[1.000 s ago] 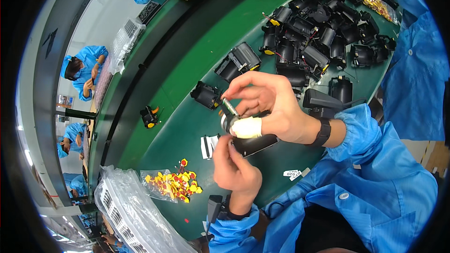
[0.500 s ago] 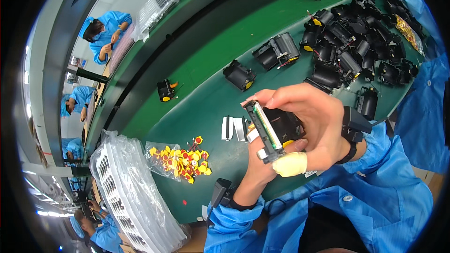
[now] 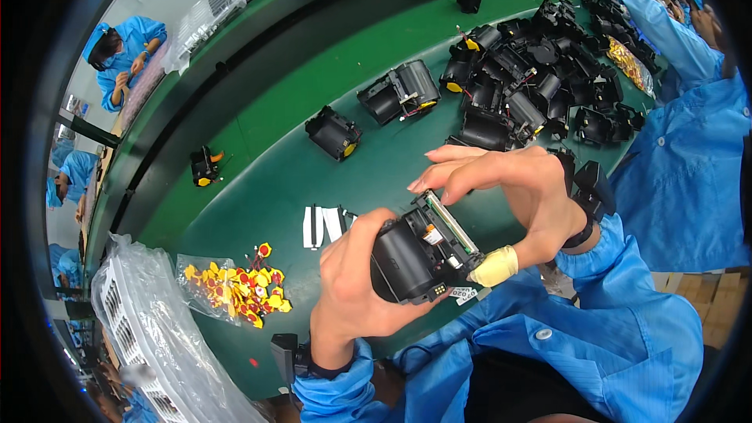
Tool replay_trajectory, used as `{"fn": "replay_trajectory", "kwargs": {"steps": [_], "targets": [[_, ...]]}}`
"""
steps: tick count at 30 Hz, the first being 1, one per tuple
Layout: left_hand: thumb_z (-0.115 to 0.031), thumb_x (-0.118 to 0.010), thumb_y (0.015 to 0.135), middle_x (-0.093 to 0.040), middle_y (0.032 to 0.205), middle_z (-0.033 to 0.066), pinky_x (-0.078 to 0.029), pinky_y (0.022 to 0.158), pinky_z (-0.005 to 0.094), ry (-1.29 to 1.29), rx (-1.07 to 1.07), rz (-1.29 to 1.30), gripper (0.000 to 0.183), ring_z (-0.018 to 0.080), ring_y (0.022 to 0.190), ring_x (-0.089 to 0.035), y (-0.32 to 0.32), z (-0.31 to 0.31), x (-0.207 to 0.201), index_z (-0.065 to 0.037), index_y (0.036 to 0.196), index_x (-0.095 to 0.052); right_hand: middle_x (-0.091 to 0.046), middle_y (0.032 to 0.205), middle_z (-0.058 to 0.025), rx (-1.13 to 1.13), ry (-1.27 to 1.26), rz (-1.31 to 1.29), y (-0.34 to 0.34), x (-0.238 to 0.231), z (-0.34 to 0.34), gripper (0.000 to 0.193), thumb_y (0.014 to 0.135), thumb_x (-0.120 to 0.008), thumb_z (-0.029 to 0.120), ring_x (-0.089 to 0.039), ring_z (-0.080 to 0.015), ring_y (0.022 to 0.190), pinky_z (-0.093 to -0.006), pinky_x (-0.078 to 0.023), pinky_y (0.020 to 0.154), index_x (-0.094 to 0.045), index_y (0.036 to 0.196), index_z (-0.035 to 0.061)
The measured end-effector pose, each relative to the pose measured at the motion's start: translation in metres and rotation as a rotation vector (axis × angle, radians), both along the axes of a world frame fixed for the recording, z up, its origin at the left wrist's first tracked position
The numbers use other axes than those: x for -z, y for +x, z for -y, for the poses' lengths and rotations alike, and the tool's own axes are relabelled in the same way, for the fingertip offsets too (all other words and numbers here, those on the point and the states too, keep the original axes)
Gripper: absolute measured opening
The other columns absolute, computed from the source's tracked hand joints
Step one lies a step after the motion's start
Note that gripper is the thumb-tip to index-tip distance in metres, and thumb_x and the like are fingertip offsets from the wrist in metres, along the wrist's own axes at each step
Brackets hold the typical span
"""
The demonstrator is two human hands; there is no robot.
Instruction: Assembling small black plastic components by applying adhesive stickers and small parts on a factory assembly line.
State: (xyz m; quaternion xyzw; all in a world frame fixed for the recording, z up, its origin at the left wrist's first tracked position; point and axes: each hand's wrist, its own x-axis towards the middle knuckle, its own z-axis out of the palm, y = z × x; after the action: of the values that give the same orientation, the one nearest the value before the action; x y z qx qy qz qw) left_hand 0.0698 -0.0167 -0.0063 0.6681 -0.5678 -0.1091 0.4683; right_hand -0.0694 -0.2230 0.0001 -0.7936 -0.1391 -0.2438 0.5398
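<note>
My left hand (image 3: 342,290) is wrapped around a black plastic housing (image 3: 403,260) with a rounded shell, held above the table's near side. A narrow light green strip (image 3: 449,223) runs along its right edge, and a small white connector with orange wires (image 3: 432,236) sits beside it. Spanning that edge is my right hand (image 3: 529,200): its thumb, in a pale yellow finger cot (image 3: 495,266), rests at the lower corner, and a fingertip is at the upper end. Its other fingers stretch out past the housing.
White strips (image 3: 323,225) and a bag of yellow-and-red small parts (image 3: 235,286) lie left of my hands. Plastic-wrapped white trays (image 3: 149,329) stand at left. Single housings (image 3: 333,131) lie beyond, a large heap (image 3: 533,70) at far right. A co-worker's sleeve (image 3: 666,31) reaches in there.
The housing has turned so its rounded shell shows, and my left hand now wraps its left side. My right hand has opened out along the strip edge. The whole view has shifted right.
</note>
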Motion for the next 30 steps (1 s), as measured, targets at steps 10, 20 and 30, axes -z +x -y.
{"fn": "replay_trajectory", "kwargs": {"steps": [10,20,30], "targets": [[-0.021,-0.089,0.056,-0.064,0.085,0.0164,-0.053,0.061,0.0364,-0.053,0.002,0.166,0.069,0.031,0.073,-0.067,0.002,0.006,0.003,0.006,0.112,-0.057,-0.068,0.116,-0.0192,0.025,-0.273,0.013,0.0,0.003,-0.006,0.06,0.065,-0.085,0.023,-0.066,-0.0382,0.109,-0.0574,-0.042,0.105,-0.065,0.115,-0.0019],[-0.006,-0.091,0.061,-0.064,0.104,0.0111,-0.056,0.068,0.0274,0.025,-0.106,-0.354,0.076,0.0151,0.082,-0.067,-0.009,0.008,0.013,0.002,0.127,-0.053,-0.066,0.115,-0.0229,0.077,-0.344,0.127,0.011,0.017,-0.001,0.048,0.061,-0.084,0.012,-0.065,-0.0404,0.103,-0.0549,-0.047,0.103,-0.068,0.104,-0.0024],[0.003,-0.086,0.061,-0.06,0.114,0.0109,-0.058,0.084,0.031,-0.025,-0.126,-0.579,0.077,0.0177,0.1,-0.065,-0.015,0.012,0.011,0.003,0.129,-0.05,-0.06,0.111,-0.0249,0.192,-0.554,0.231,0.01,0.006,-0.01,0.041,0.059,-0.076,0.008,-0.062,-0.0434,0.104,-0.0568,-0.047,0.102,-0.065,0.095,-0.0048]]}}
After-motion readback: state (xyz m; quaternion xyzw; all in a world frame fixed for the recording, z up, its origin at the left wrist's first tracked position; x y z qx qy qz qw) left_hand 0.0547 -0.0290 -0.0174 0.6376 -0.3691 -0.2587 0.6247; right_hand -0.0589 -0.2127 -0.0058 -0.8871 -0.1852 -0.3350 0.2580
